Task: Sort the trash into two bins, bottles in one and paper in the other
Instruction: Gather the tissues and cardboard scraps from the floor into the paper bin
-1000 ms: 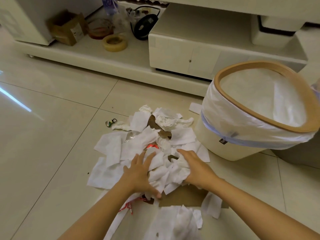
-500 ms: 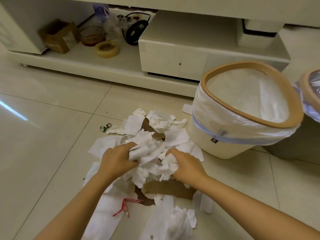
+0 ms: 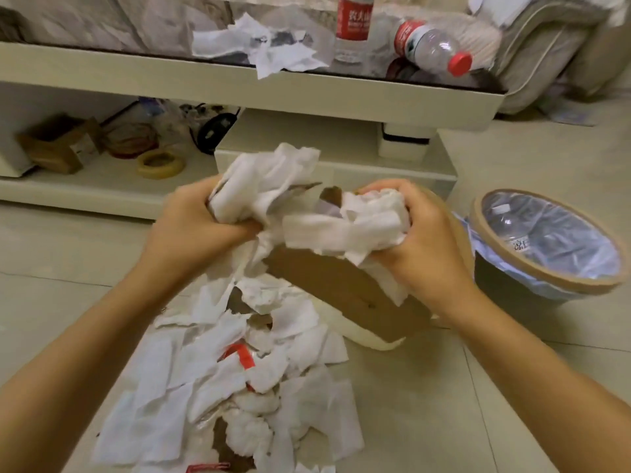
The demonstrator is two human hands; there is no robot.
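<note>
Both hands (image 3: 201, 227) (image 3: 423, 240) gripping paper wad (image 3: 273, 186), raised

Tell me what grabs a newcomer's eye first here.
Centre frame, the left hand and right hand clutch a crumpled bundle of white tissue and brown cardboard lifted above the floor. Below lies a heap of torn white paper scraps. On the right, a dark bin with blue liner already holds clear bottles.
</note>
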